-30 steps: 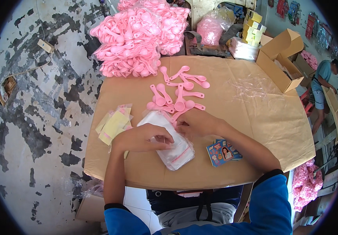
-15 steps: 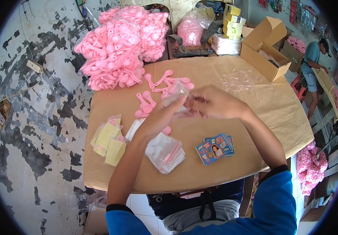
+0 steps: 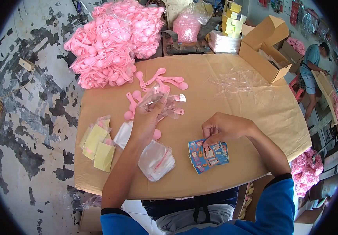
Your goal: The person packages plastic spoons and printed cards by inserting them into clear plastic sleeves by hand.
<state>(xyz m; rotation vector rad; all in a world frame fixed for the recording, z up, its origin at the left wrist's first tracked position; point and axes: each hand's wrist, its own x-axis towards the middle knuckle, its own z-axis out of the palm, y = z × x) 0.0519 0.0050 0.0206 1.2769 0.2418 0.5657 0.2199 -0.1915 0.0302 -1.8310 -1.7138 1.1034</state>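
Note:
My left hand (image 3: 146, 119) is closed on a clear plastic bag (image 3: 173, 105), holding it just above the loose pink spoons. Whether a spoon lies inside the bag or behind it, I cannot tell. Over a small stack of blue printed cards (image 3: 201, 159), my right hand (image 3: 229, 127) is bent down, thumb and fingertips pinching at the top card. Several pink measuring spoons (image 3: 156, 76) are scattered beyond my left hand. Beside my left forearm lies a pile of flat clear bags (image 3: 156, 160). To its left are packed bags with pale yellow cards (image 3: 104, 156).
Large clear sacks of pink spoons (image 3: 106, 43) stand at the table's far left. Crumpled clear film (image 3: 239, 80) lies at the far right, near an open cardboard box (image 3: 265, 58). Brown paper covers the table (image 3: 251, 113). Another person (image 3: 311, 70) works at the right.
My hands have come apart. The right moved down and nearer, onto the card stack, and the top card has turned. The left keeps the clear bag. The whole view has shifted slightly.

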